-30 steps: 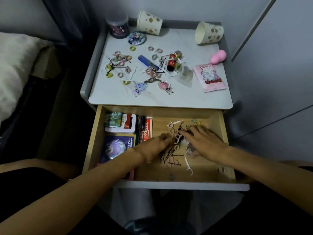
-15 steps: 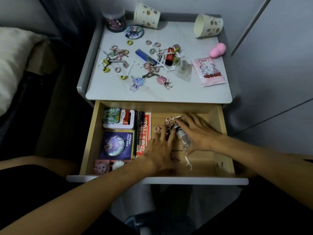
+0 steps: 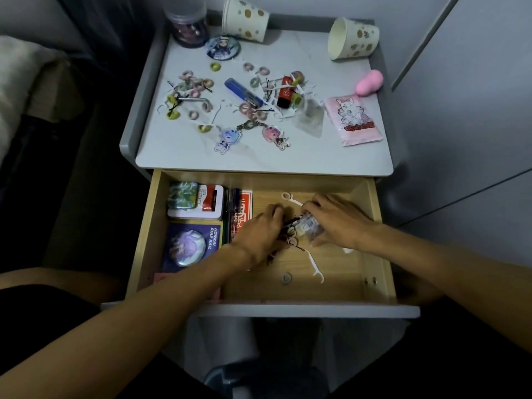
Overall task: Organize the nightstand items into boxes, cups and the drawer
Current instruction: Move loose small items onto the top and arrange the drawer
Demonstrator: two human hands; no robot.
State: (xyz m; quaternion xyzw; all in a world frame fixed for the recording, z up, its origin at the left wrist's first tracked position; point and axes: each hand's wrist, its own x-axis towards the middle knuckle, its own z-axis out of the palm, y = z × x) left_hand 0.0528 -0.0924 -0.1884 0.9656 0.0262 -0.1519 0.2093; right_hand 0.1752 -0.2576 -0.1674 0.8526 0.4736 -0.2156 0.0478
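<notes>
Head camera: in the open drawer [image 3: 372,214], the left hand [image 3: 259,234] curls its fingers round a tangle of hair ties and pins [image 3: 290,226], while the right hand [image 3: 338,220] pinches a small clear bag [image 3: 309,228] just beside it. So loose a clump could shed pieces between the fingers if lifted, scattering them across the drawer floor. One floss pick [image 3: 315,267] lies apart, easily missed. More clutter covers the nightstand top [image 3: 259,161].

There are two spotted paper cups [image 3: 245,21] [image 3: 352,38], two plastic lighters (one blue [image 3: 243,92], one red [image 3: 285,92]), two acrylic character keychains [image 3: 226,139] [image 3: 275,136], two small clear plastic bags [image 3: 308,118] [image 3: 309,226], one pink foil packet [image 3: 355,120] and one pink egg-shaped sponge [image 3: 370,82].
</notes>
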